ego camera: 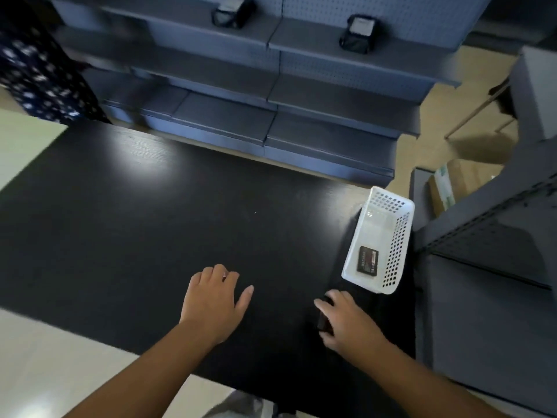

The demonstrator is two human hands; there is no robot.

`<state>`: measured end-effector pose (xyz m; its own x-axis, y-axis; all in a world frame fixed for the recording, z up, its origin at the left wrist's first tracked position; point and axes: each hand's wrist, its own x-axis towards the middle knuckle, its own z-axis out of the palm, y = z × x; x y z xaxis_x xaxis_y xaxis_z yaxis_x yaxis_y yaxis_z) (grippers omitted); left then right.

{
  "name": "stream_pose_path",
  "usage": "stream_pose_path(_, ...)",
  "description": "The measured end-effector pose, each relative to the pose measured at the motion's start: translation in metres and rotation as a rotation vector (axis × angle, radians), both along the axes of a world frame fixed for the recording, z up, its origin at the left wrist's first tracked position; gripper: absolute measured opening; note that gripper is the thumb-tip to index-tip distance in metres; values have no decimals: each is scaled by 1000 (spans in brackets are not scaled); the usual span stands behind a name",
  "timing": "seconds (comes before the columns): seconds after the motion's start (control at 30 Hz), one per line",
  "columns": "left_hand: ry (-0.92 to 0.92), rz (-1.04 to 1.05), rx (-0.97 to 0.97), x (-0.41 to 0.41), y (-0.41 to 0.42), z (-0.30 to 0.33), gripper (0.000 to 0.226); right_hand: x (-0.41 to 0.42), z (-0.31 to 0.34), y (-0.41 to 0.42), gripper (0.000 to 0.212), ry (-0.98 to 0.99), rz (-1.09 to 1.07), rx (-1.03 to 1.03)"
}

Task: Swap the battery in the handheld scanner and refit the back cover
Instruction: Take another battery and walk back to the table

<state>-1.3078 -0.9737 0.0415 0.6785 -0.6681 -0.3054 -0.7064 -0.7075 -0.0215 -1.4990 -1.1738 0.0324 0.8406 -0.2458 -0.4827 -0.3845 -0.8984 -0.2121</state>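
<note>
White basket [380, 236] just beyond right hand [346, 319]

We see a black table [150, 224] with a fine wood grain and a soft sheen where light glares near its far left corner. At its right edge stands a white basket [401, 236] of perforated, slightly glossy plastic, holding a dark battery [367, 260] with a printed label. The grey shelves [331, 95] behind look like matt painted metal with pegboard backs.
</note>
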Motion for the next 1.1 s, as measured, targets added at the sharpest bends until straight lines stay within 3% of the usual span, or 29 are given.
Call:
stream_pose_path(0.17,-42,130,-60,7,46,46,60,95,99,60,58,-164,238,-65)
stream_pose_path(0.33,-93,275,-156,28,115,77,61,155,138,127,53,-275,391,-90)
stream_pose_path(0.8,-88,566,-272,152,394,74,66,335,132,376,47,-271,680,-147)
stream_pose_path(0.87,-91,583,-275,171,428,77,76,362,132,409,42,-274,703,-147)
stream_pose_path(1.0,-129,649,-349,218,488,71,66,421,134,468,41,-270,768,-144)
stream_pose_path(1.1,-100,677,-331,259,523,68,70,470,130,504,41,-265,813,-141)
